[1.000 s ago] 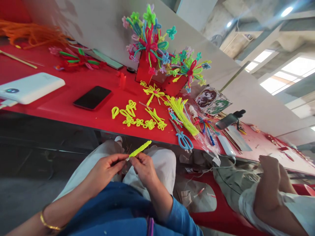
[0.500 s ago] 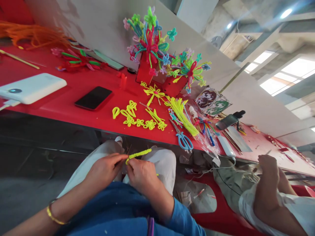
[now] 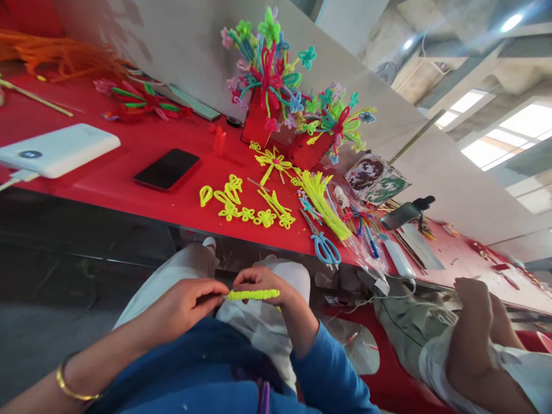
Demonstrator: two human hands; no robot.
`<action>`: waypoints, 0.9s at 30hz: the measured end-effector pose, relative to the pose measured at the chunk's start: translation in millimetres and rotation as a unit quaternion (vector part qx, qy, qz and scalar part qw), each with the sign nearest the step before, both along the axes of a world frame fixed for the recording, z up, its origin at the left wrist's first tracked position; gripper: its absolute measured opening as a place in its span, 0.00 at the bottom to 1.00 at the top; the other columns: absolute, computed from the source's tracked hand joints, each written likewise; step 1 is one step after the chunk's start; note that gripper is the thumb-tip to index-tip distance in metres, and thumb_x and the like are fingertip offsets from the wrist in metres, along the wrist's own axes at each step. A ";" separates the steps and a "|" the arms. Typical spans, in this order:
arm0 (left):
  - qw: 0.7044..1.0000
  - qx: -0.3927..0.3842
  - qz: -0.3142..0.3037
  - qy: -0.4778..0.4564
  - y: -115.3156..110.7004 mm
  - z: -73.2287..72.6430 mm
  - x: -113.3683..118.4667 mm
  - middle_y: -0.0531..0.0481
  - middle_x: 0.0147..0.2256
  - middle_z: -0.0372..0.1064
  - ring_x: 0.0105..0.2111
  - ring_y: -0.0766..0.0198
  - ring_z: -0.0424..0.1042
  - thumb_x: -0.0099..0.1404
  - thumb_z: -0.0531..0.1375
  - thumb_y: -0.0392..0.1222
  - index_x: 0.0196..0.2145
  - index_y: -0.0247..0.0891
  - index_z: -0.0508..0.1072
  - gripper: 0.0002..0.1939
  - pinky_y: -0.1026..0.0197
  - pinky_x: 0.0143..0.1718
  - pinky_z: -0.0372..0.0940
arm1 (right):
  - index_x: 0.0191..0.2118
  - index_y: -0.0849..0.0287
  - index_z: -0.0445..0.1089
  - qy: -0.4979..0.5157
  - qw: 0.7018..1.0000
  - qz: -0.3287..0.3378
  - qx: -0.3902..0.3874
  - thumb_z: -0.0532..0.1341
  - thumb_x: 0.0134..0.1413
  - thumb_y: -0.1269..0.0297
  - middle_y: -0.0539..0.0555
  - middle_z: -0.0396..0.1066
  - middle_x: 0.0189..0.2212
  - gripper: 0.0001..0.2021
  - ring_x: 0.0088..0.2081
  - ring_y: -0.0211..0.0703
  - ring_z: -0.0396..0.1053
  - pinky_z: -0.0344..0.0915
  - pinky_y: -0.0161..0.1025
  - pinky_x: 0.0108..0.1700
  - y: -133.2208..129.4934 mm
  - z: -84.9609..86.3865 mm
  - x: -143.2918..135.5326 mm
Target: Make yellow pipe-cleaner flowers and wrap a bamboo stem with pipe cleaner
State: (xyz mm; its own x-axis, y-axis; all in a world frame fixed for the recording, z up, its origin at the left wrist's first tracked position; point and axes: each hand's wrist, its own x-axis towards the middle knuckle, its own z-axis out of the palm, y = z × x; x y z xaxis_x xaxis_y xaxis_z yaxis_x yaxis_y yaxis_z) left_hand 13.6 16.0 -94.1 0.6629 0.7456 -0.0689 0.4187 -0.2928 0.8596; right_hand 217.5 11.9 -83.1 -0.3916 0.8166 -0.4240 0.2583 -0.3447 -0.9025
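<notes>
A bright yellow fuzzy strip (image 3: 254,295) lies nearly level above my lap. My left hand (image 3: 183,305) pinches its left end between thumb and fingers. Close beside it, my right hand (image 3: 263,283) is curled behind the strip with its fingers on it; part of its grip is hidden. On the red table (image 3: 103,198) in front of me are yellow flower shapes (image 3: 264,218), a larger yellow flower (image 3: 275,163) and a bundle of yellow stems (image 3: 323,201). Blue-handled scissors (image 3: 325,247) lie beside the bundle.
A black phone (image 3: 167,169) and white power bank (image 3: 60,150) lie at the left. Colourful flower arrangements (image 3: 269,80) stand behind the yellow pieces. A dark bottle (image 3: 401,214) lies at the right, near another person's arm (image 3: 474,322).
The yellow strip has swung from slanting upward to nearly level and moved lower. My right hand has turned and shifted up and right, while my left hand has come slightly lower.
</notes>
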 end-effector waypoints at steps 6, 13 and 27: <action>0.981 -0.092 0.158 -0.068 -0.4 2.1 6.7 0.52 0.23 0.74 0.22 0.62 0.69 0.55 0.57 0.51 0.34 0.40 0.79 0.17 0.65 0.22 0.65 | 0.23 0.57 0.64 0.079 0.982 -0.170 0.032 0.59 0.49 0.69 0.42 0.59 0.16 0.06 0.17 0.31 0.53 0.54 0.30 0.22 -20.4 -26.5 -32.1; 0.963 -0.108 0.232 -0.083 -1.1 -1.0 12.2 0.52 0.20 0.73 0.21 0.61 0.68 0.52 0.58 0.53 0.33 0.39 0.81 0.19 0.61 0.24 0.67 | 0.26 0.57 0.64 0.076 0.957 -0.266 0.089 0.59 0.45 0.62 0.41 0.55 0.14 0.06 0.17 0.32 0.51 0.52 0.31 0.21 -25.5 -28.2 -46.4; 0.967 -0.163 0.172 -0.093 -1.7 0.7 11.4 0.53 0.20 0.70 0.19 0.64 0.65 0.54 0.57 0.56 0.44 0.35 0.78 0.27 0.63 0.20 0.63 | 0.29 0.60 0.68 -0.025 0.953 -0.278 0.116 0.58 0.51 0.61 0.44 0.59 0.17 0.08 0.19 0.34 0.54 0.53 0.31 0.22 -26.9 -33.4 -39.7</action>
State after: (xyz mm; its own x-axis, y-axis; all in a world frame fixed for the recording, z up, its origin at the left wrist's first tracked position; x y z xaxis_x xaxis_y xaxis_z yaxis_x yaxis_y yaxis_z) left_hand 24.9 14.3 -93.4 0.4029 0.8831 -0.2406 0.2729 0.1351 0.9525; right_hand 177.8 -15.0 -116.5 0.1450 0.9660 -0.2141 0.1387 -0.2341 -0.9623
